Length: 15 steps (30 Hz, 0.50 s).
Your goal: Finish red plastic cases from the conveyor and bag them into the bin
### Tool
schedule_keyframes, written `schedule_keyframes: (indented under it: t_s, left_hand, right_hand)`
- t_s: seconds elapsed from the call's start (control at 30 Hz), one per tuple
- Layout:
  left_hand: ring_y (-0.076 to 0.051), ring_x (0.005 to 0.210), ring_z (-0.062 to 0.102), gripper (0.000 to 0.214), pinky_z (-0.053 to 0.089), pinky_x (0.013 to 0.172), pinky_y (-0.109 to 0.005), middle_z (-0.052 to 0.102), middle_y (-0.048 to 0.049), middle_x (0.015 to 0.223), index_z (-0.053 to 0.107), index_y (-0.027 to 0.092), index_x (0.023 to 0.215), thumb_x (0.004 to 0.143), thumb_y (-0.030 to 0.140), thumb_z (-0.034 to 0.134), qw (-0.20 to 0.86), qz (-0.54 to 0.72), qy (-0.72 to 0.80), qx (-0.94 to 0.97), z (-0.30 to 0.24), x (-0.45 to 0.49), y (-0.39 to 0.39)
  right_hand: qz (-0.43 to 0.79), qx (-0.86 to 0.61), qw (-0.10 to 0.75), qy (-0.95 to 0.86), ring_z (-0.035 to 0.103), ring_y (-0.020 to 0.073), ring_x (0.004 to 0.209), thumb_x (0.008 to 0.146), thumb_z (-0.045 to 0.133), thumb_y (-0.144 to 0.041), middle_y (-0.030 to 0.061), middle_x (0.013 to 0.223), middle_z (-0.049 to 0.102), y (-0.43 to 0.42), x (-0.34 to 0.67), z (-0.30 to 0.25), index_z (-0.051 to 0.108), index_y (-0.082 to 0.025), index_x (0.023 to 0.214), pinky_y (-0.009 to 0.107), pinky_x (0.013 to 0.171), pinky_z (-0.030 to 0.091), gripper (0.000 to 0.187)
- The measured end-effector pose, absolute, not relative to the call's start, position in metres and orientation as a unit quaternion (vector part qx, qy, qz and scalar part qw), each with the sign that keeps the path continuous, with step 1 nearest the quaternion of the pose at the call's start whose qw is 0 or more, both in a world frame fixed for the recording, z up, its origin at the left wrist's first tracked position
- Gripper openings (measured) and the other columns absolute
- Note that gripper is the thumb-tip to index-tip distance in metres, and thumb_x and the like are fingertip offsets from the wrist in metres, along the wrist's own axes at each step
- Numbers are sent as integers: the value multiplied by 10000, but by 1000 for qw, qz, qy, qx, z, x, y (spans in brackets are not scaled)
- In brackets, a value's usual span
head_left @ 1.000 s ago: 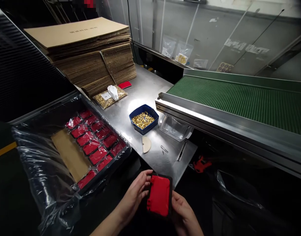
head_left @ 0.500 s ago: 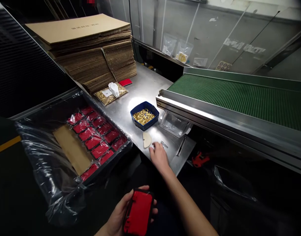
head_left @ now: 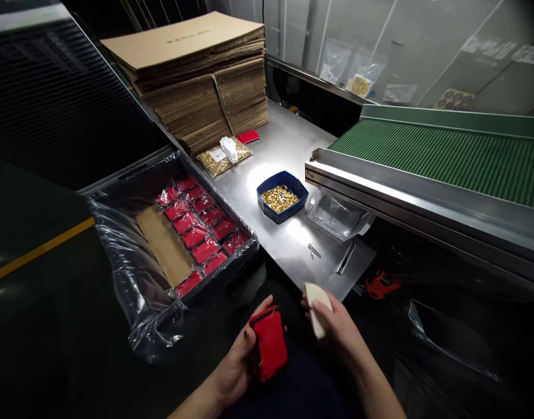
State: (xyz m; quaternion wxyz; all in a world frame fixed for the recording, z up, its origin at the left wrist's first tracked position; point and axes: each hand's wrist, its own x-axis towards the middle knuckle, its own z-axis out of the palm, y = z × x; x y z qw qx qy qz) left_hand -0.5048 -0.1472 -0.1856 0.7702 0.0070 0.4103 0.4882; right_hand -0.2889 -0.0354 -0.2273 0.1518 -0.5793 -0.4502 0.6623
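Note:
My left hand (head_left: 240, 361) is closed around a small red pouch with black edging (head_left: 270, 343), held tilted in front of my lap. To its right, my right hand (head_left: 334, 320) grips a flat, cream half-disc (head_left: 318, 311) between thumb and fingers, apart from the pouch. The half-disc's material cannot be made out. Beyond both hands, on the metal table (head_left: 271, 230), stands a blue tray (head_left: 284, 215) of small gold-coloured metal pieces (head_left: 280, 199). A small metal tool (head_left: 314, 251) and a narrow metal strip (head_left: 346, 256) lie near the table's front edge.
At left, a plastic-lined crate (head_left: 218, 270) holds rows of red pouches (head_left: 194, 235) and a cardboard piece (head_left: 164, 244). Stacked cardboard (head_left: 205, 99) stands behind a bag of gold pieces (head_left: 214, 163). A green conveyor belt (head_left: 424, 157) runs along the right, above clear plastic (head_left: 336, 215).
My right hand has picked the cream half-disc up off the table and drawn it back beside the pouch. My left hand has raised and turned the pouch. The view has shifted left.

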Motion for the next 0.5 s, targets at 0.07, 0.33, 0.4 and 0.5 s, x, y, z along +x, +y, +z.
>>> schedule_keyframes:
  t_s: [0.07, 0.33, 0.4, 0.5]
  left_hand:
    - [-312, 1258, 618, 1019, 507, 1039, -382, 595, -131, 1416, 436, 315, 1539, 693, 700, 852, 742, 480, 446, 143, -181, -499, -132]
    - [-429, 1491, 372, 987, 256, 1264, -623, 438, -173, 1525, 433, 343, 1514, 681, 455, 950, 515, 411, 307, 687, -156, -444, -92]
    - [-461, 1510, 348, 776, 294, 1244, -628, 409, -160, 1588, 581, 333, 1414, 731, 534, 890, 597, 403, 270, 639, -150, -440, -102]
    - [-485, 1495, 356, 549, 400, 1195, -570, 415, -145, 1606, 703, 295, 1301, 804, 498, 820, 700, 387, 393, 452, -151, -441, -117]
  right_hand:
    - [801, -497, 189, -276, 676, 318, 1225, 904, 644, -595, 146, 1394, 678, -77, -264, -217, 603, -226, 1362, 468, 1022, 531, 590]
    - [848, -316, 424, -18, 704, 130, 879, 854, 810, -441, -37, 959, 748, -119, -239, -209, 729, -311, 1057, 242, 827, 539, 254]
    - [841, -313, 435, -75, 677, 132, 822, 830, 826, -461, -14, 950, 723, -116, -226, -201, 718, -277, 1014, 244, 785, 523, 281]
    - [846, -321, 398, -152, 674, 175, 913, 781, 859, -480, 49, 1102, 716, -118, -211, -186, 712, -232, 1020, 280, 813, 504, 375]
